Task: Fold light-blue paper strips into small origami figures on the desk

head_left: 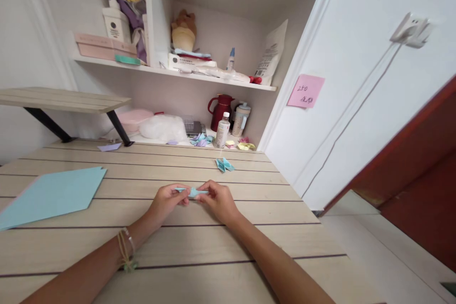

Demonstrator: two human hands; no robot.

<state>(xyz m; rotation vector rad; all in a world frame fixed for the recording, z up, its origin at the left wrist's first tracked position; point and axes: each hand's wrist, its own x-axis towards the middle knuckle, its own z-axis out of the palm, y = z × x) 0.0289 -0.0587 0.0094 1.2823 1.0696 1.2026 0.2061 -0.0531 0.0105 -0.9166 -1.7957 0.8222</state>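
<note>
Between my two hands is a small folded piece of light blue paper (pixel 193 192), held just above the striped wooden table (pixel 199 242). My left hand (pixel 171 196) pinches its left end with thumb and fingers. On the other side, my right hand (pixel 218 198) grips the right end the same way. The fingers cover both ends, so the paper's full shape is hidden. A little beyond my right hand lies a finished-looking blue origami piece (pixel 224 165) with pointed flaps.
Blue paper sheets (pixel 57 194) lie at the left. A raised wooden stand (pixel 64 97) is behind them. Along the back are a plastic bottle (pixel 223 130), a red jug (pixel 220 110), a tumbler (pixel 241 119) and folded papers (pixel 202 140). A white shelf (pixel 171 73) hangs above.
</note>
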